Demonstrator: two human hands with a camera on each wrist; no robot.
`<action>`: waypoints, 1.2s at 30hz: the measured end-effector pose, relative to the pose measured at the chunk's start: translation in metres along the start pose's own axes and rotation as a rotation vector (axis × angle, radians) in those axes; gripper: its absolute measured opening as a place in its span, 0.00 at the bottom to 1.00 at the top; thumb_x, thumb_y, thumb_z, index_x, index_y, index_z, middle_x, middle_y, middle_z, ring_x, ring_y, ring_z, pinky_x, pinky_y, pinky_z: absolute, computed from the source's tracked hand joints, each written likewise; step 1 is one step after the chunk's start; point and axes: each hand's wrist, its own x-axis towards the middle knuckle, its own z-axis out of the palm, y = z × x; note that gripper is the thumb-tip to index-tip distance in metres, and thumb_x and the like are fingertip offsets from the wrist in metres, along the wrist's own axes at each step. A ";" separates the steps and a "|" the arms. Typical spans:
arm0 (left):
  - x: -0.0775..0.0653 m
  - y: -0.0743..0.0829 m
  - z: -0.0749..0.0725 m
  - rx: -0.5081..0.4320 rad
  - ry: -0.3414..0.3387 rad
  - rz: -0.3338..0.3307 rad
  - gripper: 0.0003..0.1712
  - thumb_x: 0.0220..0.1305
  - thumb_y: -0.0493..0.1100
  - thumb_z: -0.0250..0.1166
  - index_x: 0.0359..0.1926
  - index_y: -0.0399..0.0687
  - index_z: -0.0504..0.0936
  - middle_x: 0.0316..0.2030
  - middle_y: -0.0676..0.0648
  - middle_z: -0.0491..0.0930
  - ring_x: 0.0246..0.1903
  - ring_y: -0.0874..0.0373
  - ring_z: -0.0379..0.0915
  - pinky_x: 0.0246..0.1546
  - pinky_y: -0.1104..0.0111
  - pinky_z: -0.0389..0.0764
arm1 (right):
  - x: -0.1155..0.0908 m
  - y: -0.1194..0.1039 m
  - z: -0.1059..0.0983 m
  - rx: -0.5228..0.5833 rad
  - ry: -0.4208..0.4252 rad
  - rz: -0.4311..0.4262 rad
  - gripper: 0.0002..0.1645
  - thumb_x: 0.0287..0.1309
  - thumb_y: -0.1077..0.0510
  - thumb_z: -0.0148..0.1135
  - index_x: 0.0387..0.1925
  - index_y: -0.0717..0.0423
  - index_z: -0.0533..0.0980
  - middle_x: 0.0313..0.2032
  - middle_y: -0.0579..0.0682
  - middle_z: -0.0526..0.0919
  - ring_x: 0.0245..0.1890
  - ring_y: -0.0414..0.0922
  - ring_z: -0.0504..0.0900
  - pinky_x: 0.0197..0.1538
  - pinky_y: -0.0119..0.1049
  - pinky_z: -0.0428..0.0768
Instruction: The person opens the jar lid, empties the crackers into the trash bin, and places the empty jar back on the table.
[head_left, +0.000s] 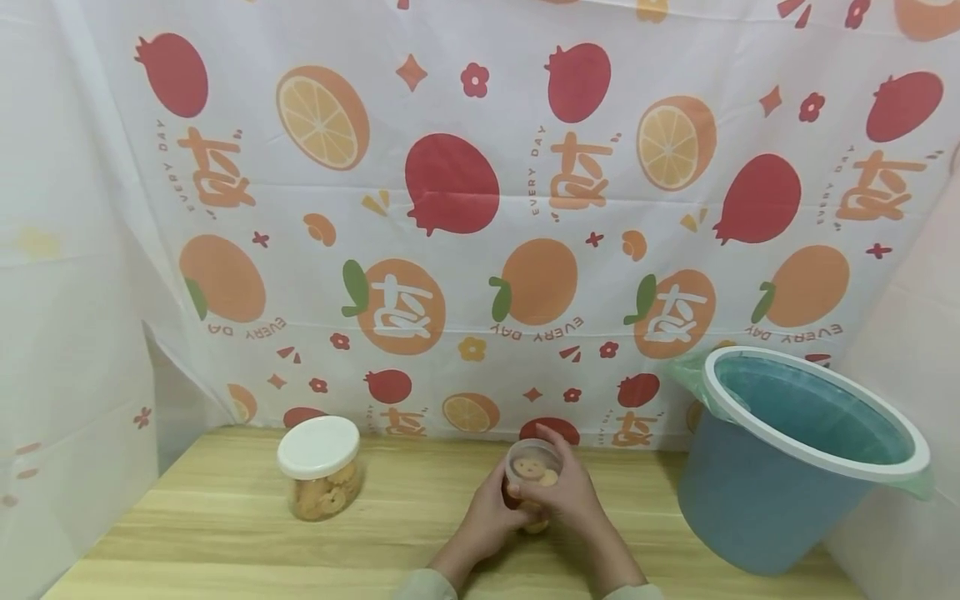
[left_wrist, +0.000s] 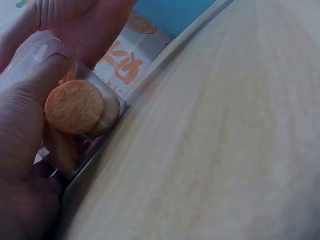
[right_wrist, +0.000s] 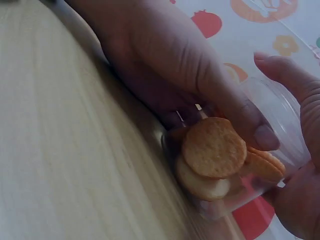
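A clear plastic jar of round cookies (head_left: 534, 468) stands on the wooden table, straight ahead of the person. The left hand (head_left: 483, 517) grips the jar's side low down, its thumb lying across the clear wall in the right wrist view. From the right, the right hand (head_left: 573, 492) holds the jar around its clear top, thumb at the near edge and fingers at the far edge. Golden round cookies (left_wrist: 75, 107) show through the wall, stacked against each other, with more cookies (right_wrist: 215, 148) beside the left thumb. The fingers behind the jar are partly hidden.
A second jar (head_left: 318, 492) with a white lid (head_left: 318, 447) and cookies inside stands to the left on the table (head_left: 420, 500). At the right is a blue-grey bin (head_left: 757, 492) with a white rim and green liner. A fruit-print cloth (head_left: 465, 333) hangs behind.
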 end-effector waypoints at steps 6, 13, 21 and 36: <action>0.001 0.001 0.000 -0.001 0.004 -0.009 0.52 0.56 0.50 0.78 0.77 0.57 0.60 0.68 0.47 0.73 0.66 0.50 0.70 0.63 0.67 0.73 | 0.000 0.000 0.002 -0.014 0.029 -0.006 0.56 0.40 0.52 0.85 0.72 0.42 0.66 0.65 0.51 0.76 0.62 0.52 0.75 0.62 0.52 0.74; 0.001 0.003 -0.002 -0.016 0.011 -0.012 0.51 0.54 0.49 0.78 0.76 0.56 0.62 0.67 0.47 0.74 0.65 0.49 0.70 0.62 0.66 0.74 | 0.002 0.000 -0.006 -0.046 -0.062 -0.009 0.56 0.45 0.47 0.82 0.74 0.41 0.63 0.69 0.51 0.72 0.66 0.53 0.72 0.64 0.56 0.72; 0.002 0.003 -0.003 0.013 0.006 -0.026 0.52 0.56 0.53 0.77 0.76 0.54 0.61 0.67 0.46 0.73 0.67 0.48 0.70 0.66 0.51 0.71 | 0.003 0.006 -0.033 0.014 -0.252 -0.038 0.55 0.56 0.54 0.75 0.79 0.49 0.56 0.74 0.55 0.65 0.73 0.58 0.67 0.71 0.58 0.69; 0.002 0.001 -0.001 0.005 -0.006 -0.027 0.53 0.56 0.53 0.77 0.77 0.51 0.59 0.68 0.45 0.72 0.68 0.47 0.68 0.68 0.50 0.69 | 0.001 0.010 -0.033 0.014 -0.174 -0.011 0.55 0.47 0.56 0.81 0.75 0.54 0.63 0.68 0.58 0.73 0.67 0.57 0.73 0.70 0.60 0.70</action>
